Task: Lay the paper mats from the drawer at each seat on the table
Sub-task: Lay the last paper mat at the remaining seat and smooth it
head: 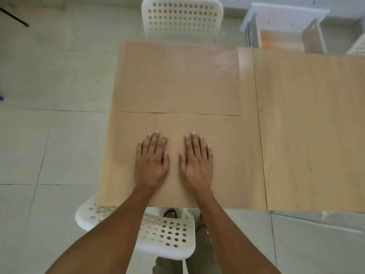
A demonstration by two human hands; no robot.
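Observation:
Two brown paper mats lie on the light wooden table [308, 135]. The far mat [177, 80] lies flat in front of the far white chair. The near mat [227, 159] lies at the seat closest to me, its far edge meeting the far mat. My left hand [151, 161] and my right hand [196, 161] rest side by side, palms down with straight fingers, on the middle of the near mat.
A white perforated chair [182, 18] stands at the table's far side and another [166, 234] sits under my arms at the near edge. A small white shelf unit [284, 26] stands at the back right. Grey floor tiles [49, 95] lie to the left.

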